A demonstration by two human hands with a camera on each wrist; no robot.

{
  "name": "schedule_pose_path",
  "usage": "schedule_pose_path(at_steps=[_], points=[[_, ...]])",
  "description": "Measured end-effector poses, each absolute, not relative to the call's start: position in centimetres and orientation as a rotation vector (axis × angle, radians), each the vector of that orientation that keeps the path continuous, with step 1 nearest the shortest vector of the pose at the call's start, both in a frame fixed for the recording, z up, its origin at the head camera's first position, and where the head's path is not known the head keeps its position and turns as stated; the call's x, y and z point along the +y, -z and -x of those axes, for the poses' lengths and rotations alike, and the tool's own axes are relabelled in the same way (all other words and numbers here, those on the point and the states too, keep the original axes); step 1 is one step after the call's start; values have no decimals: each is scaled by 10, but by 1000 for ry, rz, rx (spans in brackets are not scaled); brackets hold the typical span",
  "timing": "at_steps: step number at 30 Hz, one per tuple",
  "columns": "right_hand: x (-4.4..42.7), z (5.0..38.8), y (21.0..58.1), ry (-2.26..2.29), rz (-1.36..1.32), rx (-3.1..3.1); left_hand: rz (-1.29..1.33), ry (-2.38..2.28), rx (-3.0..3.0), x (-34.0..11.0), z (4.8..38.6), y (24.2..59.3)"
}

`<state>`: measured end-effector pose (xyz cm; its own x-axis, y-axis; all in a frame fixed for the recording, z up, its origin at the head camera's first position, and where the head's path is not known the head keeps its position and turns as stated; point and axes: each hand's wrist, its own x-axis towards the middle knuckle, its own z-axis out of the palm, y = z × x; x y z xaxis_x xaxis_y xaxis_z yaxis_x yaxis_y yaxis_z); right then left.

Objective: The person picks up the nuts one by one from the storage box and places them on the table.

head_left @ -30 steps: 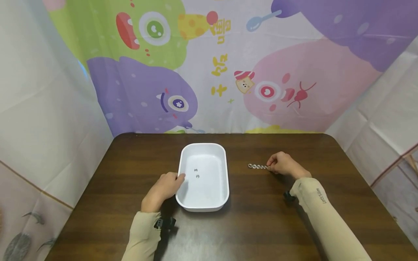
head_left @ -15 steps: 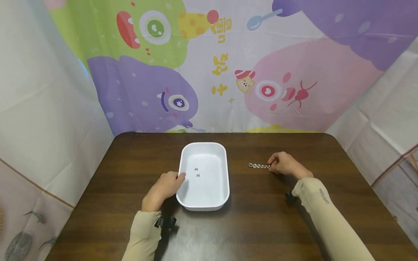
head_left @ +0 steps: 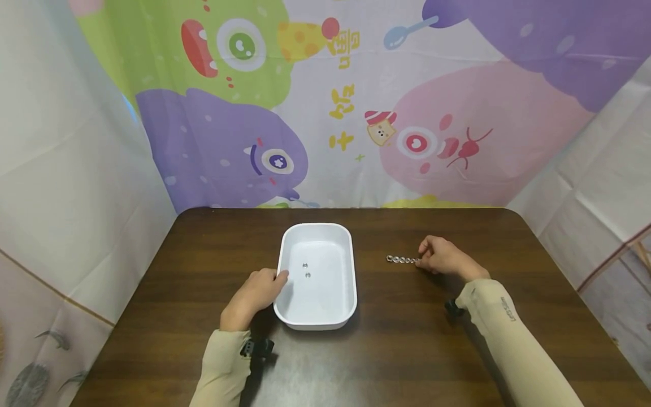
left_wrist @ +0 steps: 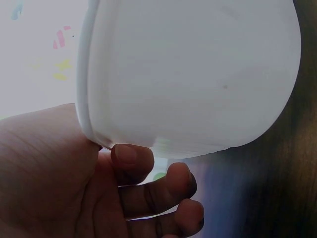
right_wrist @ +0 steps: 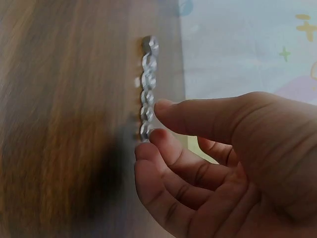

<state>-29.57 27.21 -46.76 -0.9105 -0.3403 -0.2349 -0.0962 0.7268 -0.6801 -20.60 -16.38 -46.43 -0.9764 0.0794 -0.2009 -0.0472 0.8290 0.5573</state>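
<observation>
A white rectangular tub (head_left: 325,299) stands on the table, and my left hand (head_left: 256,291) grips its left rim. In the left wrist view the fingers (left_wrist: 178,181) curl against the outside of the tub wall (left_wrist: 198,74). Two small metal nuts (head_left: 307,270) lie on the tub's floor. To the right of the tub, several shiny metal nuts (head_left: 400,259) form a straight row. My right hand (head_left: 443,258) is at the row's right end. The right wrist view shows a gap between thumb (right_wrist: 166,111) and index fingertip, beside the nearest nuts (right_wrist: 145,130); no nut shows between them.
The dark wooden table (head_left: 356,367) has rounded far corners. Behind it hangs a printed cartoon curtain (head_left: 346,113), with pale cloth at both sides. The tub stands between the two hands, left of the nut row.
My right hand has shifted slightly at the end of the nut row, its fingers changing position a little. The left hand, tub and nuts in the tub stay in place.
</observation>
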Motion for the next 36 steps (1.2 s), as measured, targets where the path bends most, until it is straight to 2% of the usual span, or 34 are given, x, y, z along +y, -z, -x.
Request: schedule_pose_path(at_steps=[36], points=[[229,293,446,940,528,2633,-46,-849,2815,-164,207,465]])
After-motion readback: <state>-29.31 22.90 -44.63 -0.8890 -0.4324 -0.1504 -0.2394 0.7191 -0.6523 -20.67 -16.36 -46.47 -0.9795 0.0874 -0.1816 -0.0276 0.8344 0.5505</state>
